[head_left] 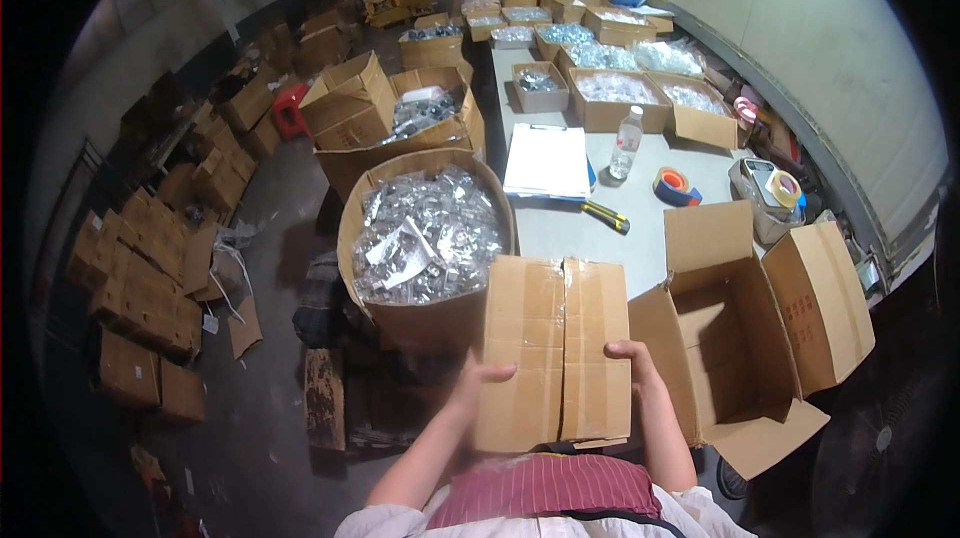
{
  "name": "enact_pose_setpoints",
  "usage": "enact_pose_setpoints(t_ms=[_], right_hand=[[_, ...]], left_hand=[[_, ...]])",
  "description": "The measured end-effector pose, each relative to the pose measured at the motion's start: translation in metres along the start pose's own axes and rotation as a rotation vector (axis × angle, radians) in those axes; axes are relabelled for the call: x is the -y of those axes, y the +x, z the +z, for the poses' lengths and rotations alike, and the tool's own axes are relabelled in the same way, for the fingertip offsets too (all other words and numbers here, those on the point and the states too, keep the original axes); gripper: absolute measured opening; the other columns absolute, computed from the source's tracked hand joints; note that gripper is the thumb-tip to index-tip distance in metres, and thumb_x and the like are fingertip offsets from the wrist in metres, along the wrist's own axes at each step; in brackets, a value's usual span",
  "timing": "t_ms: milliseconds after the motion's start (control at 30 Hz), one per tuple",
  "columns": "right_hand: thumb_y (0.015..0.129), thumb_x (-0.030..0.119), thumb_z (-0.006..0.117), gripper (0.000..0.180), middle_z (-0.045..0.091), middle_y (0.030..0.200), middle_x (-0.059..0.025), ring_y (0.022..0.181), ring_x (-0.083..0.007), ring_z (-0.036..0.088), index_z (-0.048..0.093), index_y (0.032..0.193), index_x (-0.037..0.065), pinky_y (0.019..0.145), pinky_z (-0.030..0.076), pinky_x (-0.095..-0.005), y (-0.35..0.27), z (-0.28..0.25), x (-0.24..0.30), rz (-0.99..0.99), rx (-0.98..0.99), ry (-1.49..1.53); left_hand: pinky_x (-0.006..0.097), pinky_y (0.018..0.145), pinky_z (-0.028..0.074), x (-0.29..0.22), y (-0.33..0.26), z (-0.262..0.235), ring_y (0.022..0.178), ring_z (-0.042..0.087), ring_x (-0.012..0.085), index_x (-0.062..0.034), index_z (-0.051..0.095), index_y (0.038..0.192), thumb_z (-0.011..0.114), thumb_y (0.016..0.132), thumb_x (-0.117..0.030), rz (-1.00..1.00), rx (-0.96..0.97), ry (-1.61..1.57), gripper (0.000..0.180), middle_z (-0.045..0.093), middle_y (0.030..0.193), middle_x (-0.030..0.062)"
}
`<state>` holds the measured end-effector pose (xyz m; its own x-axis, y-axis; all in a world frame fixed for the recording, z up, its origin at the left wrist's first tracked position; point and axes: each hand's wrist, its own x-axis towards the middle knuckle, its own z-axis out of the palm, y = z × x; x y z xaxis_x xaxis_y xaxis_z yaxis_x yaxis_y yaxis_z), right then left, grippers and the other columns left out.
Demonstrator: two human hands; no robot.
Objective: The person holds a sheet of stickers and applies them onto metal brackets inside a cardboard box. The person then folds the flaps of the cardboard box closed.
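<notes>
Between my two hands is a flattish brown cardboard box [528, 353], its seams taped along the top, close in front of my body. My left hand [482, 376] grips its left side with the thumb lying on top. On the opposite side my right hand [632, 353] does the same, thumb over the edge. The fingers beneath are hidden. To the right stands an open cardboard box [735, 358] with its flaps spread; the inside I can see looks bare. Left of the held box is a big carton [440, 316] full of small clear plastic packets [430, 228].
A grey table [640, 208] bears a clipboard [546, 160], a clear bottle [626, 143], a yellow-black cutter [606, 217] and tape rolls [677, 186]. Several boxes of packets line its far part. Stacked cartons [140, 288] and a red stool [291, 112] stand at the left.
</notes>
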<state>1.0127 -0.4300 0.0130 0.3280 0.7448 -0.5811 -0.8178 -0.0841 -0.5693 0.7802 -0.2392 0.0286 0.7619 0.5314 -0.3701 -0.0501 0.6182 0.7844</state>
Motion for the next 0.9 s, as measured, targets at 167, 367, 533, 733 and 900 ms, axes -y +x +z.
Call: enact_pose_setpoints(t_ms=[167,367,533,733,900], right_hand=[[0.061,0.020,0.064,0.076,0.063,0.120,-0.0228,0.107,-0.0398,0.061,0.052,0.133,-0.004,0.097,0.049,-0.0508,0.014,-0.008,-0.005,-0.027,0.007,-0.058],[0.058,0.017,0.061,0.077,0.063,0.115,-0.0215,0.102,-0.0388,0.061,0.052,0.132,-0.004,0.094,0.050,-0.0483,0.011,-0.003,-0.012,-0.086,-0.049,-0.031],[0.053,0.014,0.063,0.084,0.062,0.106,-0.0150,0.097,-0.0307,0.061,0.047,0.133,-0.003,0.089,0.051,-0.0397,-0.007,0.027,-0.011,-0.497,-0.001,-0.129],[0.044,0.000,0.065,0.104,0.059,0.123,-0.0146,0.107,-0.0315,0.062,0.039,0.144,0.005,0.094,0.051,-0.0437,-0.082,0.114,-0.019,-0.347,0.036,-0.278],[0.037,0.006,0.073,0.129,0.047,0.143,-0.0110,0.132,-0.0261,0.047,0.022,0.156,0.011,0.108,0.040,-0.0369,-0.078,0.131,-0.057,-0.492,0.182,-0.307]], left_hand=[[0.045,0.098,0.052,-0.012,0.013,0.003,0.118,0.057,0.0315,-0.0047,0.032,0.145,0.068,0.075,-0.009,-0.032,0.021,-0.002,0.079,0.052,0.130,0.0174],[0.044,0.094,0.054,-0.022,0.008,0.015,0.109,0.063,0.0309,0.0009,0.036,0.141,0.068,0.076,-0.010,0.009,-0.051,0.036,0.073,0.058,0.122,0.0181],[0.041,0.094,0.053,0.019,0.019,-0.033,0.110,0.063,0.0296,-0.0002,0.047,0.135,0.066,0.072,-0.010,0.119,-0.022,0.020,0.066,0.061,0.121,0.0161],[0.040,0.099,0.049,0.000,-0.062,-0.062,0.113,0.059,0.0267,-0.0049,0.045,0.137,0.068,0.064,-0.008,0.223,-0.028,-0.056,0.076,0.059,0.122,0.0114],[0.038,0.094,0.051,-0.012,-0.119,-0.092,0.108,0.060,0.0268,-0.0074,0.047,0.136,0.064,0.059,-0.006,0.256,-0.090,-0.134,0.078,0.060,0.120,0.0102]])
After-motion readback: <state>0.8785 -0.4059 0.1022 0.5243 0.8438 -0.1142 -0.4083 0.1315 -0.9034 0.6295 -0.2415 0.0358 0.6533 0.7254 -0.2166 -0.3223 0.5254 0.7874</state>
